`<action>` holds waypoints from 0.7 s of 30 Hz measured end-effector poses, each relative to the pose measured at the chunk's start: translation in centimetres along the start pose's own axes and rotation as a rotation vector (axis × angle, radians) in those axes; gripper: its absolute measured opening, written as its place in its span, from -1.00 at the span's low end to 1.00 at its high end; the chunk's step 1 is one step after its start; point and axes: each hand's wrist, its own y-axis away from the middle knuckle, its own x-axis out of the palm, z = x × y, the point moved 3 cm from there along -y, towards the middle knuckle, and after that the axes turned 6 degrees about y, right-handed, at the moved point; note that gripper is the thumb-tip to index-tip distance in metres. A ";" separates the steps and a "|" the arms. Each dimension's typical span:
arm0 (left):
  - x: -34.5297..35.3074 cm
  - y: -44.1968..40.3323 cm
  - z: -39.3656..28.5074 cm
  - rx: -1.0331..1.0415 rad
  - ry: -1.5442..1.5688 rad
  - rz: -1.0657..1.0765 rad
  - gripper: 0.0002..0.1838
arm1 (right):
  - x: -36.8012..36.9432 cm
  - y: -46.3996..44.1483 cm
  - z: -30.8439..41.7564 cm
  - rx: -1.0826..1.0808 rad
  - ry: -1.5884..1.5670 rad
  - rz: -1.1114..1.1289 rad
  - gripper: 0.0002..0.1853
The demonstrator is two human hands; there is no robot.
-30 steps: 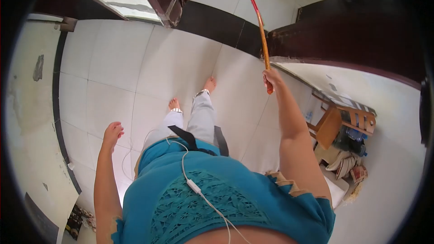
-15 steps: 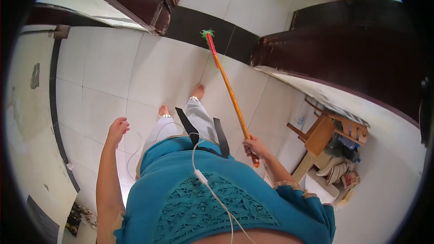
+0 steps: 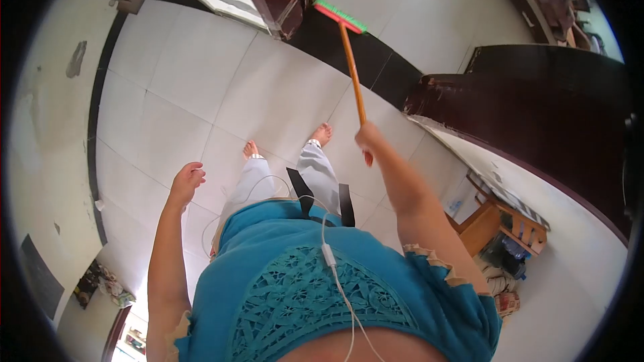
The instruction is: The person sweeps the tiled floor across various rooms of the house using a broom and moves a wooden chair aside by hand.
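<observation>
A broom with an orange-brown handle reaches forward from my right hand, which is closed round the handle near its lower end. Its red head with green bristles lies across the dark strip in the doorway, close to the door frame's lower corner. My left hand hangs out to the side above the floor tiles, fingers loosely bent and apart, holding nothing.
Pale tiles cover the floor around my bare feet. A dark brown door stands at the right. Beyond it, against the wall, is a wooden chair with bottles and cushions near it. A worn wall runs along the left.
My right arm has stretched forward, carrying the broom further away. The broom head has turned, showing its long side where only its end showed before. My left hand stays empty.
</observation>
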 end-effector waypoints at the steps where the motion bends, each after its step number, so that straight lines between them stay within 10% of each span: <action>1: -0.9 -0.2 1.2 0.004 0.017 0.000 -0.65 | 3.6 -2.6 -2.1 -0.125 0.136 -0.121 -0.89; 8: -9.7 -4.6 13.2 -0.031 0.147 0.028 -0.68 | 10.2 14.8 -7.4 -0.021 0.069 -0.129 -0.86; 21: -21.8 -1.5 22.4 -0.188 0.204 -0.102 -0.68 | 13.9 7.5 3.7 0.064 -0.583 0.142 -0.78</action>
